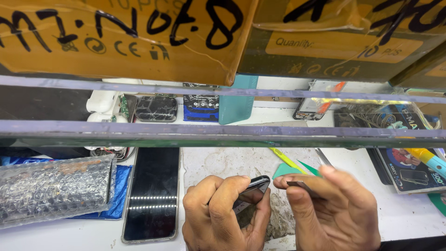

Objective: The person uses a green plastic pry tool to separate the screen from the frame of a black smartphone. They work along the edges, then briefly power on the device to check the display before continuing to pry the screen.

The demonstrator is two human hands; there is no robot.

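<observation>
Left fingers: the left hand (223, 216) was curled tight about a small dark phone (253, 188), thumb and forefinger wrapped over its edge, the device tilted up toward 1 o'clock.
Right fingers: the right hand (332, 214) pinched a thin dark flat piece (302, 187) between thumb and forefinger, its tip pointing to 9 o'clock at the phone's corner, just beside it; whether they touched I could not tell.
Under the hands: a worn, stained mat (232, 162) lay on the white bench (409, 214).
At 12 to 1 o'clock of the hands: green triangular picks (285, 169), a yellow-green pry tool (284, 158) and metal tweezers (324, 158) lay close together.
At 9 o'clock: a large black phone (152, 193) lay flat, screen up.
Further at 9 o'clock: a bubble-wrapped bundle (55, 188) rested on a blue sheet (118, 195).
At 3 o'clock: a printed packet (411, 172) and a yellow-and-blue tool handle (429, 160).
At 12 o'clock, overhead: a glass shelf (223, 130) carried brown cartons (125, 37), with phone parts beyond it.
</observation>
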